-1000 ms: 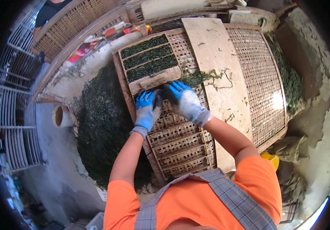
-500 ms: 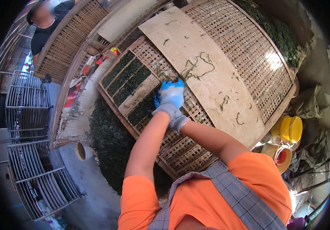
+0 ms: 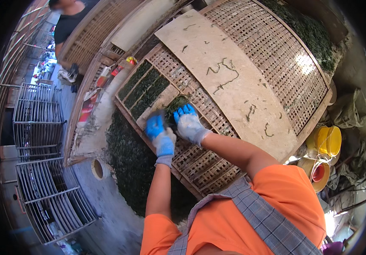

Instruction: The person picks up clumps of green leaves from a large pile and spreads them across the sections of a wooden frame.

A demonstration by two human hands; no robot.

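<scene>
Both of my hands wear blue-and-white gloves over a woven rack (image 3: pixel 206 175). A wooden frame (image 3: pixel 120 103) on it is divided into strips packed with dark green, seaweed-like strands (image 3: pixel 150 90). My right hand (image 3: pixel 188 123) lies with fingers stretched forward, their tips against a loose dark green clump (image 3: pixel 178 103). To its left, my left hand (image 3: pixel 160 135) is over the frame's lower left side, beside a bare pale strip (image 3: pixel 166 97). Motion smears its fingers, and a dark blur at their tips cannot be made out.
A pale board (image 3: pixel 234 80) with scattered green strands lies across the rack. Dark green strands (image 3: pixel 127 178) are heaped below its left edge. A co-worker (image 3: pixel 70 25) stands at upper left beside another woven rack (image 3: pixel 95 36). Yellow buckets (image 3: pixel 328 140) stand at right, metal racks (image 3: pixel 55 195) at left.
My hands, close together before, have come apart: the left moved left and down, the right slightly down. The green clump now shows. The co-worker and the woven rack beside them shifted right in view.
</scene>
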